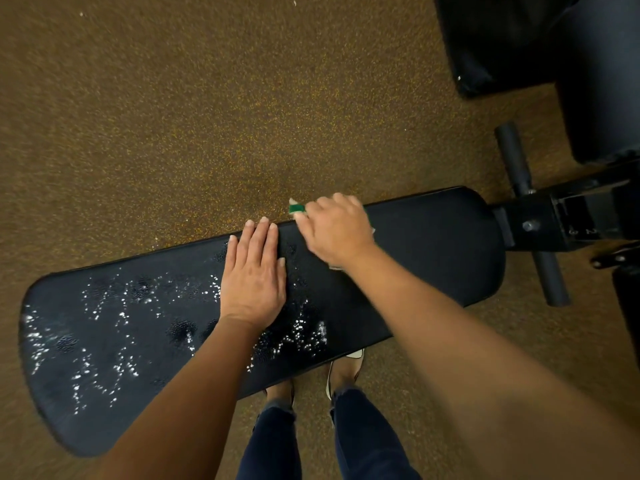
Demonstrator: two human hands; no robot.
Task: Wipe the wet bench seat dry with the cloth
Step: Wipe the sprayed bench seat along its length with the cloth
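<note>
A gym: a padded black bench seat (433, 244), speckled rubber floor (173, 116), and black equipment frame (561, 216).

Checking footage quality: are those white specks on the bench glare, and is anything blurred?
Head view: the specks are light glinting off water droplets on the bench seat; the right hand and cloth are motion-blurred; the left hand is sharp; wide-angle edges bend.

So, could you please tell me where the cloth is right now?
In the head view, the cloth is under the right hand at the far edge of the bench seat, just right of the flat left hand.
</note>
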